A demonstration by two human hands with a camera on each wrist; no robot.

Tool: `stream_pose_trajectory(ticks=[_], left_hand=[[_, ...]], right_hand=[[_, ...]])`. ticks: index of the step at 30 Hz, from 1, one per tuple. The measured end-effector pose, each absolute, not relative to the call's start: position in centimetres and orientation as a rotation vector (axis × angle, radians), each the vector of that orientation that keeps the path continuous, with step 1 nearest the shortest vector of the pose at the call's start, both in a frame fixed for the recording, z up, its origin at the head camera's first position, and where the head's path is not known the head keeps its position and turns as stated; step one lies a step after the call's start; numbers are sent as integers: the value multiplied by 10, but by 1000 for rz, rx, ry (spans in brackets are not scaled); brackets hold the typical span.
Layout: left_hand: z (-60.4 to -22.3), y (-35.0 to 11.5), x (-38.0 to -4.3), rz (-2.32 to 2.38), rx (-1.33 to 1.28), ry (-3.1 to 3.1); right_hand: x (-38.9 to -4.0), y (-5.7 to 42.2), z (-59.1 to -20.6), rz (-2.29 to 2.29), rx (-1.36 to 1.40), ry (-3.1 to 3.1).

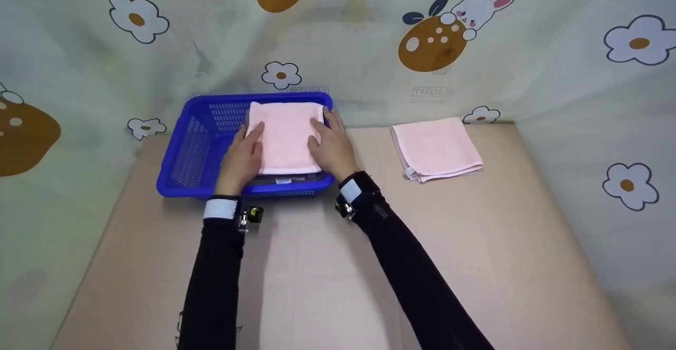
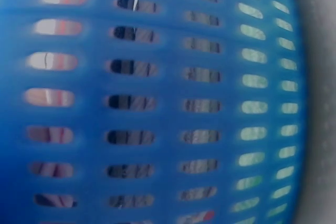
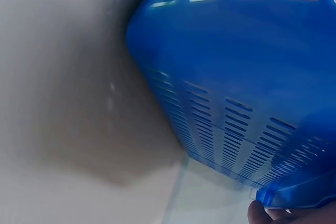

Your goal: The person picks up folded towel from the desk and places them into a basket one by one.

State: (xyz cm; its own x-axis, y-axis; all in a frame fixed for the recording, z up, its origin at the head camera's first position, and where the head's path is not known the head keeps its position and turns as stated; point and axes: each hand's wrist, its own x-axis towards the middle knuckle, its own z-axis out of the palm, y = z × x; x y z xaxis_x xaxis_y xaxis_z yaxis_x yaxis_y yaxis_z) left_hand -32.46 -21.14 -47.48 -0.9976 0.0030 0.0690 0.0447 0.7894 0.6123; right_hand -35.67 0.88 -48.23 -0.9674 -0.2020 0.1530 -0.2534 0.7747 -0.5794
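Observation:
A folded pink towel [image 1: 288, 139] with a pale edge lies on top of a stack in the right part of the blue basket [image 1: 171, 168]. My left hand [image 1: 240, 160] rests along the towel's left edge, some of its fingers on top. On the right edge, my right hand [image 1: 335, 147] has its thumb and a finger on the cloth, other fingers down by the basket's rim. Grey and dark layers [image 2: 131, 106] of the stack show through the slots in the left wrist view. Right fingertips [image 3: 258, 212] touch near the rim in the right wrist view.
Another folded pink towel [image 1: 438, 147] with a small white tag lies on the beige table [image 1: 327, 286], right of the basket. A printed curtain [image 1: 359, 49] stands close behind the basket and along both sides.

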Motion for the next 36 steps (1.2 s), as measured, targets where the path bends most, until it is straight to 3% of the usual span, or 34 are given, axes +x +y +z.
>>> stream_pose_trajectory(ticks=[11, 15, 24, 30, 36], left_hand=[[-476, -201, -319, -768, -78, -2714], [-474, -187, -300, -615, -268, -2516], [-485, -163, -230, -546, -914, -2383], [-509, -160, -196, -549, -1061, -2415], [-523, -152, -188, -575, -1053, -2733]], right_hand=[[-358, 12, -487, 1091, 389, -2777], [-354, 32, -485, 1230, 409, -2708], [-342, 141, -472, 1239, 309, -2635], [-345, 208, -495, 1140, -22, -2808], [-340, 276, -520, 995, -421, -2804]])
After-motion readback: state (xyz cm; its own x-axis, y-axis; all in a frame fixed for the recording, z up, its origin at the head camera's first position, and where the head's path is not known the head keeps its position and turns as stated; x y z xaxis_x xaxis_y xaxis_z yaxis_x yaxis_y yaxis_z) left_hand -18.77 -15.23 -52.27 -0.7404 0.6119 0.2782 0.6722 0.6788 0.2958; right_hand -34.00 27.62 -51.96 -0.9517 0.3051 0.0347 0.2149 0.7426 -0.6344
